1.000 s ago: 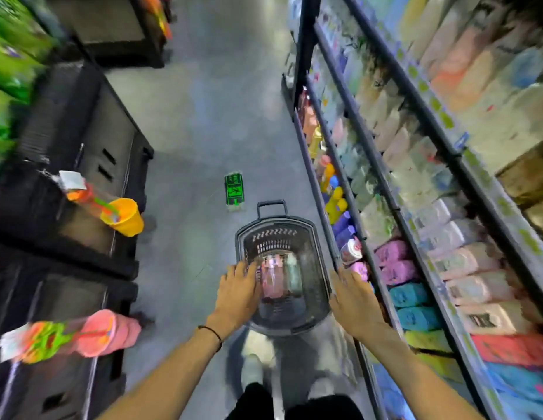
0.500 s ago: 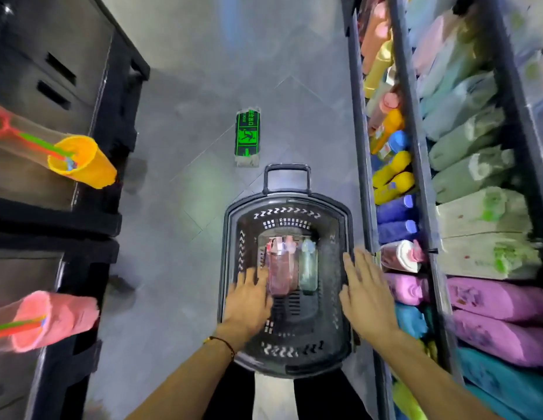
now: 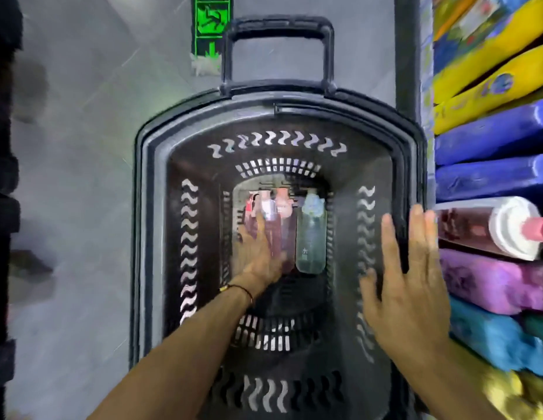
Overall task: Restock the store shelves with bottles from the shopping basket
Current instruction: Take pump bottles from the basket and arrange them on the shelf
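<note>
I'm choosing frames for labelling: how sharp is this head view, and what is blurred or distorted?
Head view: motion blur smears the left hand and the pink bottles beneath it; the right hand is soft; the basket rim bows from wide-angle distortion; lower-right shelf packs streak.

Both bare forearms reach forward from the lower edge of the view. The left hand (image 3: 258,253) is lower and blurred, its fingers stretched forward, fairly straight. The right hand (image 3: 406,283) is palm down, fingers straight and spread apart, gripping nothing.
</note>
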